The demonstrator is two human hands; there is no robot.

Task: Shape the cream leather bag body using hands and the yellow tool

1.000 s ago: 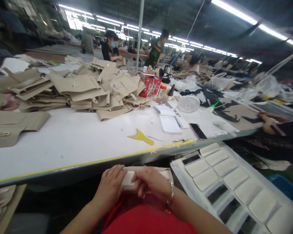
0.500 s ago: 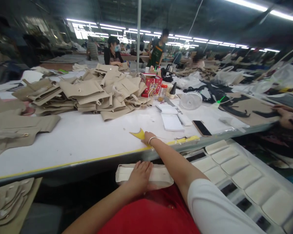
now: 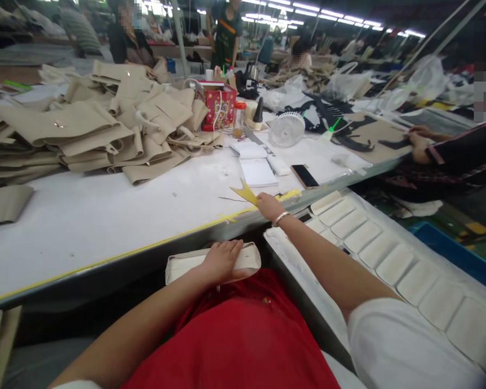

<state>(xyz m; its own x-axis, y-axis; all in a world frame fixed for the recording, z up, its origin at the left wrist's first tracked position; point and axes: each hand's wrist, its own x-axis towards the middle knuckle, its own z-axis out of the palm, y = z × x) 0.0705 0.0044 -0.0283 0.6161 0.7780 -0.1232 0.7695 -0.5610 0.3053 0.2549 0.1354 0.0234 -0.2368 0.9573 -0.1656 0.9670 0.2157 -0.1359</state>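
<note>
A sec ago both our hands were down on the long cream fabric pouch (image 3: 186, 266) in the lap. Now only our left hand (image 3: 222, 259) is on it, palm down, fingers draped over its far edge and thumb on the near side, holding it vs. the red garment (image 3: 243, 335) at bottom centre. Our right hand (image 3: 269, 205) has gone up & out to the white desk (image 3: 105, 216). It sits right at the yellow-taped front edge, mid-frame, with its fingers closed on the near end of the flat yellow curved cut-out (image 3: 244, 191). The pointed tips stick out up-left of the knuckles, and we can't tell if it's lifted or just sliding. It looks nearer the edge than before, so we judge the work has split: one hand per item, pouch pinned single-handed. The pouch lies below the desk edge, under the left hand and well apart from the right, approx. down-left of it. Just beyond the cut-out are a white notepad (image 3: 258, 173) and a black phone (image 3: 304, 175). A white tray of cream padded pieces (image 3: 360, 237) runs down the right side. A heap of beige fabric bag panels (image 3: 105, 129) fills the upper left, and a co-worker's hand (image 3: 419, 148) is at the right edge.
</note>
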